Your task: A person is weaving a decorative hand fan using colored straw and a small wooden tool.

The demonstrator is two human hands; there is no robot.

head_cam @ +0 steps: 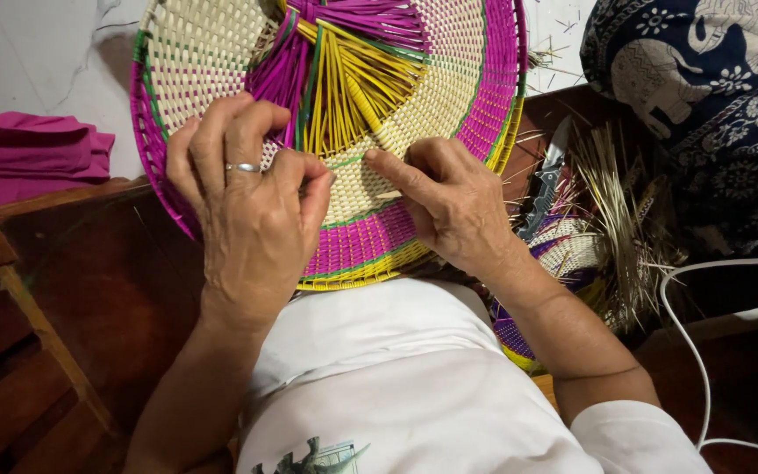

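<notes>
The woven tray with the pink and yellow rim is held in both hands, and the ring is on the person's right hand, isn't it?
Not quite. The head view shows both hands on the woven tray, but the silver ring is on the left hand, not the right hand, which wears none that I can see.

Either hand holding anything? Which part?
Both hold the round woven tray. Left hand grips its lower-left face and rim; right hand pinches a pale strand near the lower centre.

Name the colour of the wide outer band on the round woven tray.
Bright magenta-pink, edged with yellow, on the woven tray; the head view shows it.
</notes>
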